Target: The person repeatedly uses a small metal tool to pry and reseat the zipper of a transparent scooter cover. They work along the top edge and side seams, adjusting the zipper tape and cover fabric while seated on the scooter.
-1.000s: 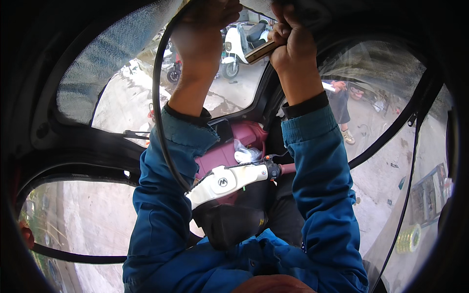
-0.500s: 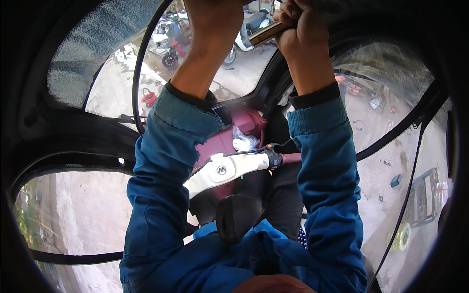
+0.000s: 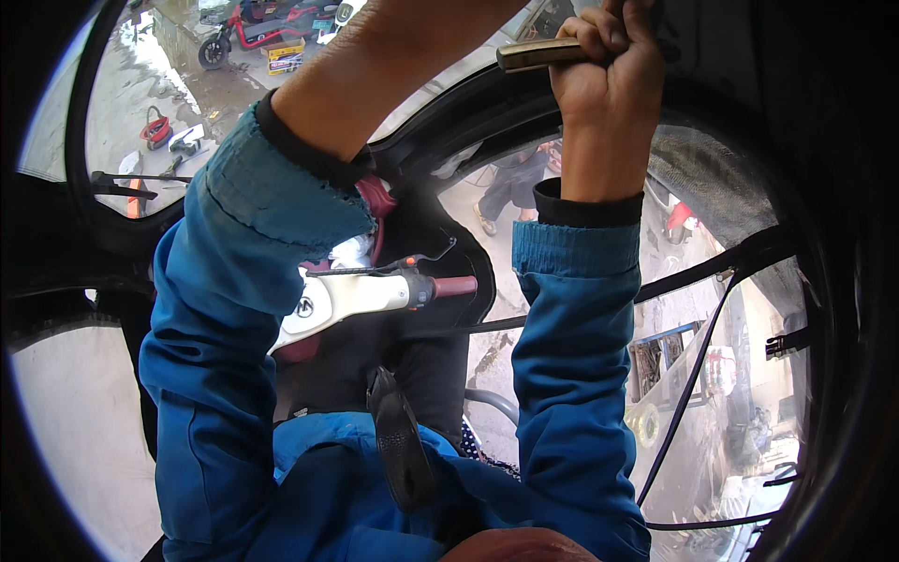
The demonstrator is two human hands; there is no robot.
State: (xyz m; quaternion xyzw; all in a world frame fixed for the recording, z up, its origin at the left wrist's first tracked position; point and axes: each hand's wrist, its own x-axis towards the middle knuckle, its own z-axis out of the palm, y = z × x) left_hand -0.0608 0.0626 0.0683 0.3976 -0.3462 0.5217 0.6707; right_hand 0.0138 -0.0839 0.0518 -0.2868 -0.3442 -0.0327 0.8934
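Observation:
My right hand (image 3: 613,70) is raised at the top, its fingers wrapped round a brownish-gold metal bar or tool handle (image 3: 538,56) whose blunt end sticks out to the left. What kind of tool it is, I cannot make out. My left hand (image 3: 449,23) reaches up and across to the right. The picture's upper edge cuts off its fingers, so I cannot see what they touch. Both hands are close to the black frame (image 3: 468,112) of a cover with clear plastic windows. Below my forearms sits a white handlebar (image 3: 365,295) with a maroon grip (image 3: 454,287).
A black cord (image 3: 688,403) hangs down on the right, beside a black strap (image 3: 721,262). Through the windows appear a person's legs (image 3: 510,192), a red scooter (image 3: 272,28), a yellow box (image 3: 284,58) and a red basket-like item (image 3: 156,128) on the ground.
The view has swung to the right, so the handlebar sits further left. My left forearm now slants more across the front window. The metal bar stays in my right hand, lying more level.

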